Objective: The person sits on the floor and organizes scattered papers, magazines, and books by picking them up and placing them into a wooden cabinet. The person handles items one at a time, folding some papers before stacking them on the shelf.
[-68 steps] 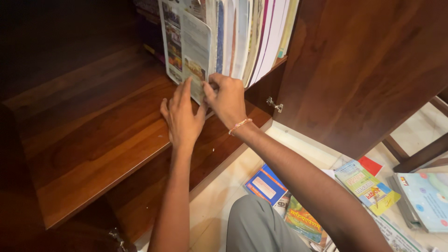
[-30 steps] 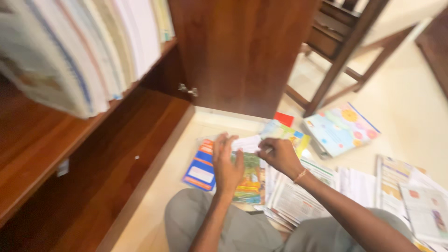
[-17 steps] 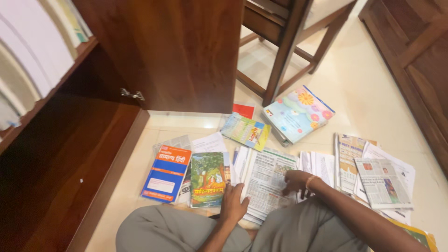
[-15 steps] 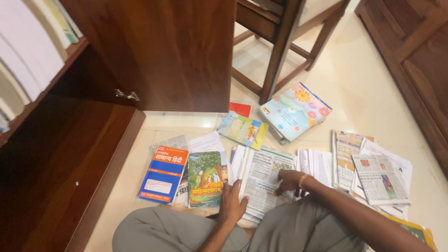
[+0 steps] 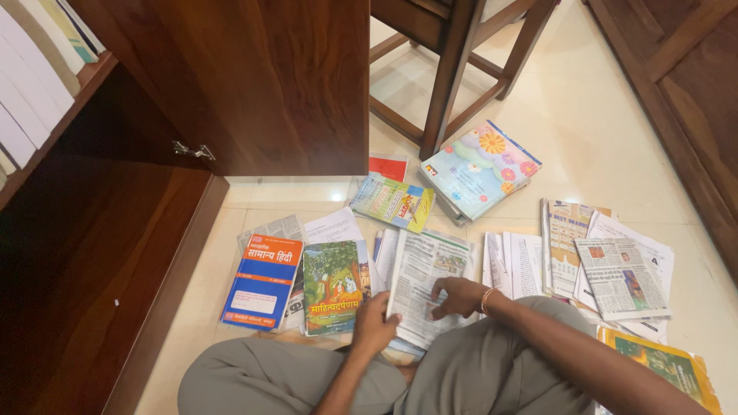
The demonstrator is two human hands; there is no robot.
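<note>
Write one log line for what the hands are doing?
left hand: gripping newspaper edge | right hand: flat on newspaper | nearby: green book, blue book

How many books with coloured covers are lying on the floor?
5: blue and orange book, green book by the left hand, striped booklet, flowered book, yellow-edged book. Others may be hidden under papers.

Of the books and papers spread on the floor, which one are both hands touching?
The folded newspaper: the right hand rests on it, the left hand grips its edge.
</note>
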